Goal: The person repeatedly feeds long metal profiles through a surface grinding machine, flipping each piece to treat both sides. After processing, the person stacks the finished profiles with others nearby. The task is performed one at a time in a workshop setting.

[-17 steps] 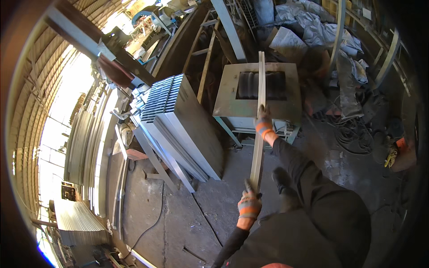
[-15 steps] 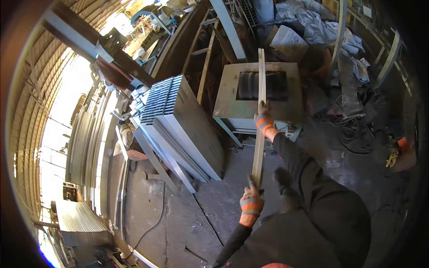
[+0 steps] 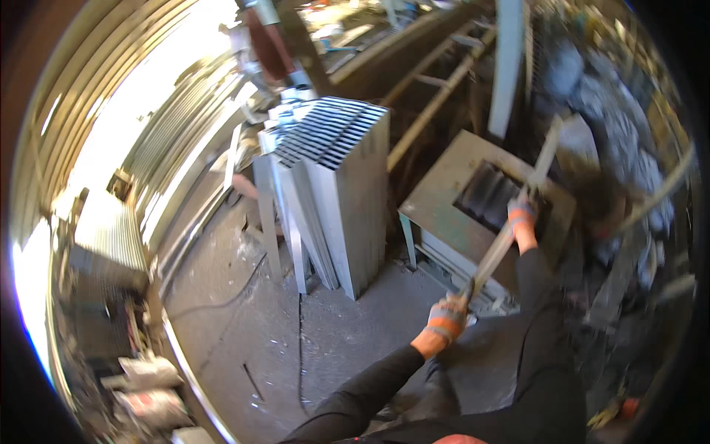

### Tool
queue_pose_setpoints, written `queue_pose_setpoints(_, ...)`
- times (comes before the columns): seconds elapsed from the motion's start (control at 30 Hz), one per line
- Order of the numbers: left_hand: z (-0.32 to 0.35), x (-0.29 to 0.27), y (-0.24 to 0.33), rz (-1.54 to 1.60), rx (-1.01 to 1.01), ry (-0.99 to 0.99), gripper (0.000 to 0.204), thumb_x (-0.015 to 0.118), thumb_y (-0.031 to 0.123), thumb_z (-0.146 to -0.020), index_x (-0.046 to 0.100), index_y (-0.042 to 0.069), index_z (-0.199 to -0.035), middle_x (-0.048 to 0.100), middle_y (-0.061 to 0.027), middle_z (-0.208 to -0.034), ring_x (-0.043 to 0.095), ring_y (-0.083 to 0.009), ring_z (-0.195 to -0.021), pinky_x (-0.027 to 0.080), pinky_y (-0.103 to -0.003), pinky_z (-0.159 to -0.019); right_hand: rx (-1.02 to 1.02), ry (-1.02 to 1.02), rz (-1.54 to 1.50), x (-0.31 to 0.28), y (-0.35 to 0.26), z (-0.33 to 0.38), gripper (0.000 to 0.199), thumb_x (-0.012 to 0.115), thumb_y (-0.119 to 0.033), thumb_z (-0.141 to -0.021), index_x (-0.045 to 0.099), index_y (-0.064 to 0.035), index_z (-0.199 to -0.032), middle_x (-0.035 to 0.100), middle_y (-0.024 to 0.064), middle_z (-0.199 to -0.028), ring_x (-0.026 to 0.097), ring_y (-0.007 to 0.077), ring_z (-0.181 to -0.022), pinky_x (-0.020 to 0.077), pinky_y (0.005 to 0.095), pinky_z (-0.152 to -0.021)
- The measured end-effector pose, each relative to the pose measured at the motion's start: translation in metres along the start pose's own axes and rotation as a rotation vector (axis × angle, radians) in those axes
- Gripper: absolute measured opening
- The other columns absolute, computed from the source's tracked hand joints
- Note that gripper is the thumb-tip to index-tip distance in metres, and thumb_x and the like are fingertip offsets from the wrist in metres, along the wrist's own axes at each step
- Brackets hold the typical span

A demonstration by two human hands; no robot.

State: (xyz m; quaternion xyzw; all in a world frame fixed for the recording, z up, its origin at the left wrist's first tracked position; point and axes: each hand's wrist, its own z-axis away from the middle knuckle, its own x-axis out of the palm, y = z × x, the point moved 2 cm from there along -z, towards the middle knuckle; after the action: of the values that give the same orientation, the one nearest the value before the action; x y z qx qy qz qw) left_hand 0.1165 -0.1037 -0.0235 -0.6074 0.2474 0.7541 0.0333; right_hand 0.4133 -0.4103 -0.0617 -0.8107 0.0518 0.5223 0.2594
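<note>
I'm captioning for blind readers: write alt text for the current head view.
The left hand and right hand, in grey and orange gloves, hold a long pale metal bar slanting over a boxy metal stand with a dark opening. Left of it stand bunched silvery metal lengths.
</note>
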Motion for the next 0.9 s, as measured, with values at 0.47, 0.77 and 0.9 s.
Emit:
queue_pose_setpoints(0.47, 0.452, -0.023, -0.147, 0.119, -0.021, -0.093, 0.088, 0.065, 0.033, -0.112, 0.019, 0.021, -0.186, 0.071, -0.0292, -0.115, 0.079, -0.0434, -0.094, 0.062, -0.055, -0.073, -0.04, -0.113, -0.088, -0.111, -0.156, 0.429, 0.08, 0.069, -0.014, -0.099, 0.041, 0.0073, -0.171, 0.029, 0.0337, -0.183, 0.046, 0.0562, -0.157, 0.0382, 0.0575, -0.135)
queue_pose_setpoints(0.77, 0.641, -0.079, -0.223, 0.189, -0.101, -0.312, 0.104, 0.074, 0.051, -0.106, 0.016, 0.019, -0.186, 0.069, -0.0348, -0.138, 0.073, -0.0517, -0.124, 0.06, -0.054, -0.105, 0.08, -0.184, -0.55, -0.111, -0.198, 0.613, 0.094, 0.08, -0.002, -0.09, 0.039, 0.0077, -0.174, 0.026, 0.0341, -0.186, 0.025, 0.0455, -0.175, 0.0204, 0.0473, -0.144)
queue_pose_setpoints(0.9, 0.607, -0.083, -0.251, 0.869, -0.399, -0.395, 0.132, 0.064, 0.088, -0.099, 0.016, -0.001, -0.183, 0.047, -0.0351, -0.175, 0.046, -0.0436, -0.165, 0.037, -0.045, -0.134, 0.027, -0.071, -0.876, -0.103, -0.174, 0.579, 0.093, 0.077, 0.005, -0.092, 0.038, 0.0044, -0.176, 0.029, 0.0281, -0.187, 0.031, 0.0402, -0.172, 0.0211, 0.0442, -0.143)
